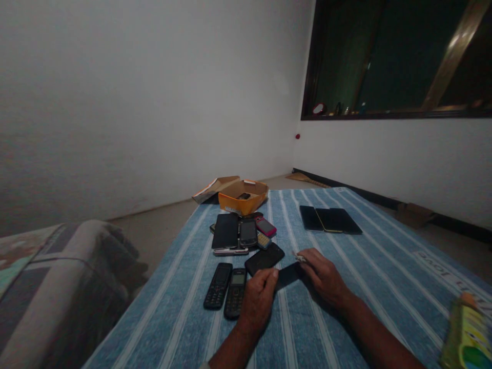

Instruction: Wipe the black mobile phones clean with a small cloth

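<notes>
My left hand (260,293) is closed on the near end of a dark, flat phone (287,277), thumb on top. At the phone's far end, my right hand (326,277) pinches a small whitish crumpled piece (301,259), perhaps cloth or tissue. Whether those right fingers also grip the phone is hidden. Just beyond my left hand lies a black phone (273,254), face unclear. To the left are two keypad phones, a black one (218,286) and one with a grey screen (235,294), the latter close to my left wrist.
Farther off is a pile with a black tablet-like slab (225,230), a slider-shaped phone (248,233) and a pink phone (266,226). Behind it stands an open orange box (243,204). Dark flat devices (338,220) lie right, a yellow-green packet (465,335) near right, on striped cloth (184,318).
</notes>
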Demonstrator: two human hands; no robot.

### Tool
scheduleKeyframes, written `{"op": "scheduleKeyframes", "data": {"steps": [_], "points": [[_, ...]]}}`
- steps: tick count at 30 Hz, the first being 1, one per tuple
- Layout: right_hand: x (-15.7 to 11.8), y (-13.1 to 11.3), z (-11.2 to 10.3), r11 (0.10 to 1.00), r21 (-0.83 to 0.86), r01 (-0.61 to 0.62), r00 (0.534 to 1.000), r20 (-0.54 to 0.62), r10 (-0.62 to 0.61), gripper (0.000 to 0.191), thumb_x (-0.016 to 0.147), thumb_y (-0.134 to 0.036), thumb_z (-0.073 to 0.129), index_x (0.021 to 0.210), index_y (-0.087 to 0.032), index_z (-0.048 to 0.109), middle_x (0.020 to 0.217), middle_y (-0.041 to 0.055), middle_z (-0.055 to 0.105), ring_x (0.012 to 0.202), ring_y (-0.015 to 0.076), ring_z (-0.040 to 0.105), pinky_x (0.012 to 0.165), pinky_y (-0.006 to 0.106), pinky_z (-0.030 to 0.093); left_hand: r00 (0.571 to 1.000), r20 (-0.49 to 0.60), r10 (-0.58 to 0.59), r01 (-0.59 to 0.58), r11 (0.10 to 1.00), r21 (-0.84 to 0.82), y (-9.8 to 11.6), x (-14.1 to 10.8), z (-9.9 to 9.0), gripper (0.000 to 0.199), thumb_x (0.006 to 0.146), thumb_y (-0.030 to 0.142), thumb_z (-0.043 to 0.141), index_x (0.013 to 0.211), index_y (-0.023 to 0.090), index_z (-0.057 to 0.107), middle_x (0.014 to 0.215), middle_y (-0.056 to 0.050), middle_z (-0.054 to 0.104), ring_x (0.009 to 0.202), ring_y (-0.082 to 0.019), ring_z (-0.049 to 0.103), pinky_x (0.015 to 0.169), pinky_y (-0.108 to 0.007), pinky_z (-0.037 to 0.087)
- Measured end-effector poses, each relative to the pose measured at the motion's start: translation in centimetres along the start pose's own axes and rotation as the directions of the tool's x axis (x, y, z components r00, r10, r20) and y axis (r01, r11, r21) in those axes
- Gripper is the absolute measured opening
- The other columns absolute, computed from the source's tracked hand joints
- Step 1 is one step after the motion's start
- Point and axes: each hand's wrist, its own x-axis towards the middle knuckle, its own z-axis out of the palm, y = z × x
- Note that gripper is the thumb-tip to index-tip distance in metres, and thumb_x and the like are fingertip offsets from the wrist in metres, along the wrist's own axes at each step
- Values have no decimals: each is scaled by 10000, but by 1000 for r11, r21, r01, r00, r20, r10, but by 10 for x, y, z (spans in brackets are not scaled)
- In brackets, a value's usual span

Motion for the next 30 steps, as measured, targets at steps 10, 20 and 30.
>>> {"op": "scheduleKeyframes", "data": {"steps": [10, 20, 30], "points": [[-1, -1, 2, 1000, 6, -1, 1000, -20, 1, 178, 993, -221, 425, 1036, -222, 598, 928, 58, 638, 846, 187, 627, 747, 295, 520, 999, -37, 1, -1, 1000, -10, -4, 0, -1, 395, 852, 487, 510, 871, 182, 759, 864, -77, 743, 839, -238, 666, 819, -352, 507], [0, 1, 3, 1000, 27, -14, 1000, -10, 14, 169, 995, -220, 431, 1040, -216, 594, 935, 54, 629, 850, 181, 618, 760, 293, 514, 998, -55, -42, 40, 998, -39, -2, 0, -2, 332, 781, 429, 612, 943, 175, 753, 915, -99, 755, 882, -259, 681, 856, -389, 515], [0, 2, 5, 999, 40, -19, 1000, -19, 20, 175, 986, -205, 437, 1028, -213, 607, 955, 65, 633, 874, 190, 614, 771, 300, 506, 997, -58, -60, 59, 998, -20, -5, 1, -3, 363, 753, 414, 642, 1001, 168, 741, 962, -99, 750, 906, -265, 681, 861, -402, 521]]}}
